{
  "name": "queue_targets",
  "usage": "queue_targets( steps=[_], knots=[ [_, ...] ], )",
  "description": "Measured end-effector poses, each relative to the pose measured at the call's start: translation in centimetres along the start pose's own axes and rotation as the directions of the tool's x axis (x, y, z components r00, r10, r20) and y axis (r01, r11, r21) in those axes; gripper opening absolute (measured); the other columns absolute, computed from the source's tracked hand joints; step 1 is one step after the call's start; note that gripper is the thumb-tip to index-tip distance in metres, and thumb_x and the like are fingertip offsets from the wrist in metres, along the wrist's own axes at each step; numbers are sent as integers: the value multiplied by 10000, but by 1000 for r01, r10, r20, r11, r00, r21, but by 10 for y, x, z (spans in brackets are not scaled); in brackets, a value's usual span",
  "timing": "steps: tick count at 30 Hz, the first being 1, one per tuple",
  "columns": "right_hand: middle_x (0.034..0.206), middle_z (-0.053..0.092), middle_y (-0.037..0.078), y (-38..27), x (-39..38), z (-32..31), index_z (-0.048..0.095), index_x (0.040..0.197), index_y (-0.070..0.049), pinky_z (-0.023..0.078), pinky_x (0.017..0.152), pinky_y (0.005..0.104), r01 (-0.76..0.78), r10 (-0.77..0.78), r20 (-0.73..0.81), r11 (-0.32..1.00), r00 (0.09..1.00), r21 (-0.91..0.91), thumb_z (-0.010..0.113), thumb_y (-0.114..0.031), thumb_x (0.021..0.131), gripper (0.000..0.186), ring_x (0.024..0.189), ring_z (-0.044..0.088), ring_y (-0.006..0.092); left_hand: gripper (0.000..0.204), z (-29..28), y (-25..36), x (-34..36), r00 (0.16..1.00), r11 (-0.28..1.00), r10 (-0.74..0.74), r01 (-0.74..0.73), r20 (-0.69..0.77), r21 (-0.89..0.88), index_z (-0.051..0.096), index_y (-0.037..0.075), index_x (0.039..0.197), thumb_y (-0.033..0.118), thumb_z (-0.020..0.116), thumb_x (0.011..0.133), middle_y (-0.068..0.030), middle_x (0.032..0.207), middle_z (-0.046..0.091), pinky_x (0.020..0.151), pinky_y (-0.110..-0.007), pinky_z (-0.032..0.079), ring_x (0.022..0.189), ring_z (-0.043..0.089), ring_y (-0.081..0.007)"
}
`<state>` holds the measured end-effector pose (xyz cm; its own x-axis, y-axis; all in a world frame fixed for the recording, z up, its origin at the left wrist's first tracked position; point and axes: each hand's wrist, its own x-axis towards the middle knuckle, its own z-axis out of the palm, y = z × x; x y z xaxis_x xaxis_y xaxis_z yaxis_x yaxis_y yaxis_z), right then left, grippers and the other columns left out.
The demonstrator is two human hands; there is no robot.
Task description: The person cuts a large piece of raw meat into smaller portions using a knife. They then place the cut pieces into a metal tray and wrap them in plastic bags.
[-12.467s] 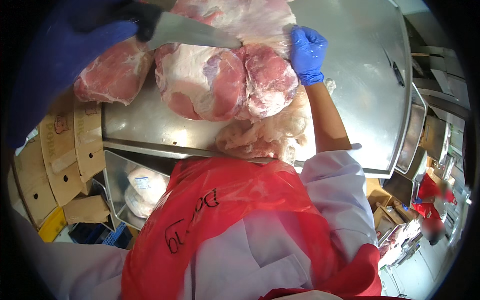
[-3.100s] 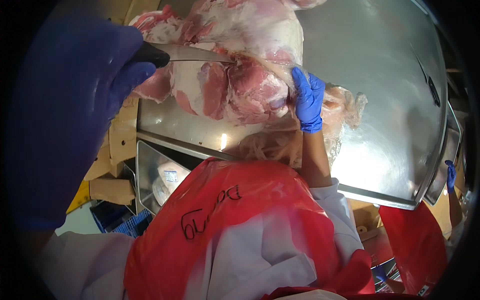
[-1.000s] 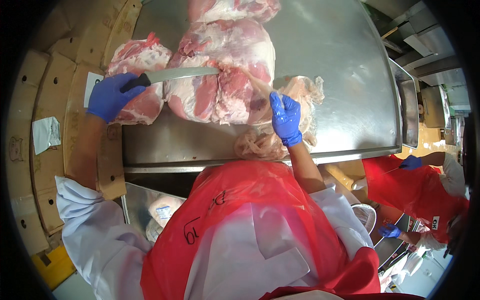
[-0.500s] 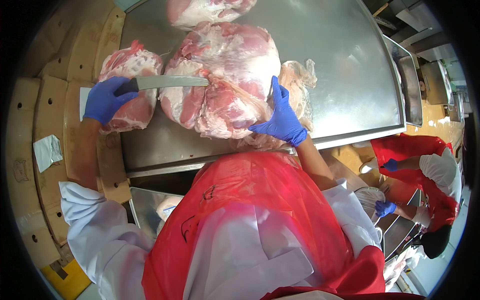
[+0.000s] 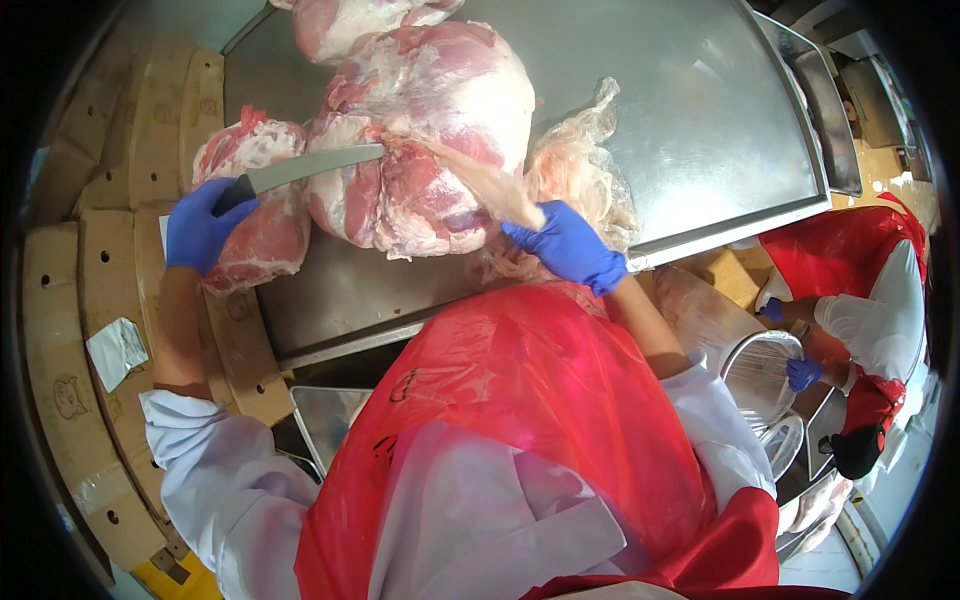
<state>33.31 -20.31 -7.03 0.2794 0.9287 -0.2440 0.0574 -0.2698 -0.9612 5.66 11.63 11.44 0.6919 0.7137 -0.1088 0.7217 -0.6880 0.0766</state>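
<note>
My left hand [image 5: 205,228], in a blue glove, is closed round the dark handle of a knife [image 5: 315,166]. The blade points right across a large piece of raw meat [image 5: 440,100], its tip near a seam in the surface. On the other side, my gloved right hand [image 5: 572,247] grips the end of a thin, pinkish, translucent film [image 5: 485,185] and holds it stretched off the meat; I cannot tell whether it is membrane or plastic. A smaller raw meat piece [image 5: 262,235] lies beside my left hand. Crumpled clear plastic film [image 5: 585,165] lies just beyond my right hand.
The pieces rest on a metal table [image 5: 690,120] with a raised edge. Another meat piece [image 5: 365,20] lies at the far side. Flattened cardboard [image 5: 110,270] covers the left side. At right, a co-worker [image 5: 850,290] in blue gloves handles a plastic-lined round container [image 5: 755,365].
My right hand has gone from lying spread against the meat to gripping the film, pulling it away toward the lower right. The knife stays over the meat, tilted slightly more upward.
</note>
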Motion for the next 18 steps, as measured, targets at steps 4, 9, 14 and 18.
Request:
queue_targets(
  steps=[4,9,14,18],
  knots=[
    [688,612,127,-44,12,-22,666,885,4,468,657,352,75,-71,-49,993,996,92,640,-482,894,487,656,571,181,387,-7,9,-12,1000,1000,-15,15,-9,-11,672,58,1076,309,762,796,-115,996,699,823,-352,516,892,672,-257],
    [829,630,36,-76,43,-38,659,1012,12,463,714,273,38,-28,-58,982,998,187,659,-443,891,471,753,550,116,391,-14,-3,-24,998,992,-15,23,-69,122,675,69,1107,299,759,803,-120,1025,700,826,-334,515,902,678,-238],
    [957,623,48,-71,62,-44,616,1072,10,522,776,233,-16,132,-141,785,981,619,662,-408,910,451,804,590,108,342,-57,-42,-45,990,993,-101,106,-97,44,646,48,1185,172,701,871,-98,1065,699,854,-295,507,938,664,-158],
    [886,627,47,-75,73,-39,643,1021,8,507,686,218,-9,203,-200,724,959,690,643,-345,933,364,740,584,108,336,-84,-45,-58,996,971,-58,40,-69,-237,598,31,1233,103,635,907,-106,1118,663,918,-288,467,1027,616,-154]
  ],
)
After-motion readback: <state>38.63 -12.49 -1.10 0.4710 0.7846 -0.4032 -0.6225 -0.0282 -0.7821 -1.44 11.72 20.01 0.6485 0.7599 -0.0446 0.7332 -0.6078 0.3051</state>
